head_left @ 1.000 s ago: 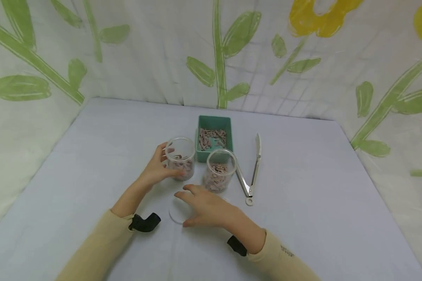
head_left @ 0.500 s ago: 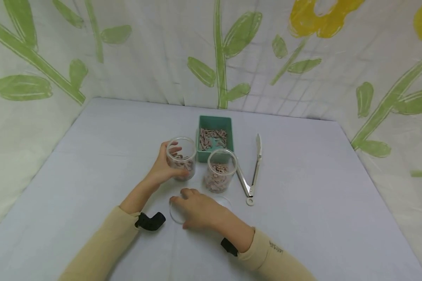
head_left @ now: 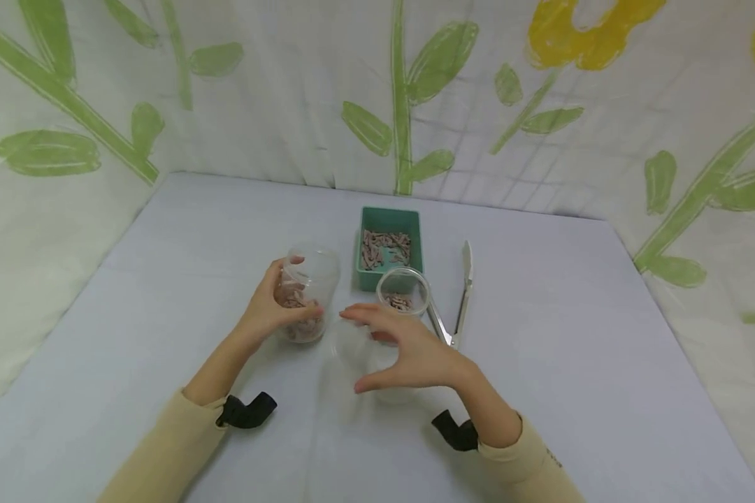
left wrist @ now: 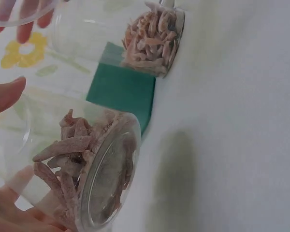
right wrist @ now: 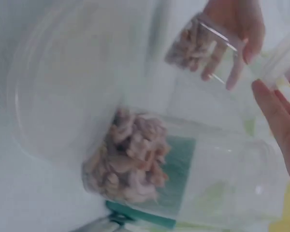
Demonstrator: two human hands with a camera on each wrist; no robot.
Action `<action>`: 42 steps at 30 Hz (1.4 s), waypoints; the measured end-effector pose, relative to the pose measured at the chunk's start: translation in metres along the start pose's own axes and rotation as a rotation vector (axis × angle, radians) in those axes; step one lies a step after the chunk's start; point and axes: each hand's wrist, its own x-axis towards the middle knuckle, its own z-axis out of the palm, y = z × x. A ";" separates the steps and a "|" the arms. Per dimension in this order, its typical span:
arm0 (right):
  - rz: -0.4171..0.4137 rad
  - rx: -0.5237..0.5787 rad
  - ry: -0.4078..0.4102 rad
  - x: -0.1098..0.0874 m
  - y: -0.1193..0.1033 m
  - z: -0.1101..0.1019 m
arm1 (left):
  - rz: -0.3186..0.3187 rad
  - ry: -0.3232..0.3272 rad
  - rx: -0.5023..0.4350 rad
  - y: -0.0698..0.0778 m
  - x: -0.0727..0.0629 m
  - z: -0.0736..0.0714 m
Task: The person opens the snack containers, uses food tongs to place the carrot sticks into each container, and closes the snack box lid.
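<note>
My left hand (head_left: 270,307) grips a clear plastic jar (left wrist: 99,169), thumb and fingers around its side. Dried pinkish-brown strips lie in its lower part; the jar is tilted, raised off the table. My right hand (head_left: 409,349) pinches a clear round lid (head_left: 347,342) by its edge, blurred in the head view. That lid hangs beside the jar, apart from its mouth. A second clear jar (right wrist: 130,159) with similar strips stands uncapped on the table, partly hidden behind my right hand in the head view.
Another clear lid (right wrist: 63,82) lies flat on the table, below my right hand. Behind the jars sits a green rectangular tub (head_left: 363,279) with more strips. Metal tongs (head_left: 463,300) lie spread to the right. A white cloth with painted flowers hangs behind the table.
My right hand has picked the lid up off the table and moved up and right with it. My left hand has lifted and tilted its jar, bringing it slightly left and nearer.
</note>
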 end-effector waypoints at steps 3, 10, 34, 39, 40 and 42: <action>-0.067 0.001 0.097 -0.007 -0.005 -0.007 | 0.074 -0.037 0.050 0.004 -0.008 0.002; -0.158 -0.053 0.223 -0.010 -0.009 -0.017 | 0.227 -0.155 0.135 0.010 -0.032 0.013; -0.152 -0.207 0.069 -0.015 -0.010 -0.019 | 0.310 -0.267 0.457 0.038 -0.061 0.033; -0.200 -0.222 0.010 -0.016 -0.009 -0.020 | 0.324 -0.312 0.456 0.038 -0.060 0.033; -0.205 -0.219 -0.004 -0.016 -0.009 -0.020 | 0.329 -0.328 0.450 0.037 -0.060 0.033; -0.214 -0.213 -0.031 -0.017 -0.010 -0.021 | 0.338 -0.370 0.428 0.036 -0.060 0.032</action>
